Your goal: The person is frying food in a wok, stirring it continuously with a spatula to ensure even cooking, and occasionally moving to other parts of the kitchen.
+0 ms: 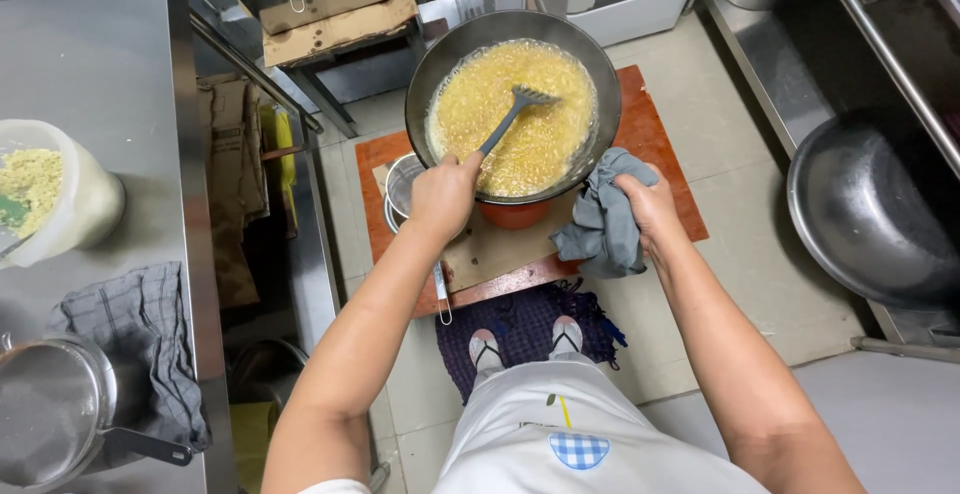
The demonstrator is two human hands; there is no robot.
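A big dark wok full of yellow bubbling food rests on an orange pot stand over a reddish board on the floor. My left hand grips the handle of a grey slotted spatula whose head lies in the food. My right hand holds a grey cloth against the wok's near right rim. My feet in sandals stand on a dark mat below.
A steel counter on the left bears a plastic tub of yellow crumbs, a checked cloth and a lidded pan. A large empty steel wok sits at right. A metal strainer lies beside the wok.
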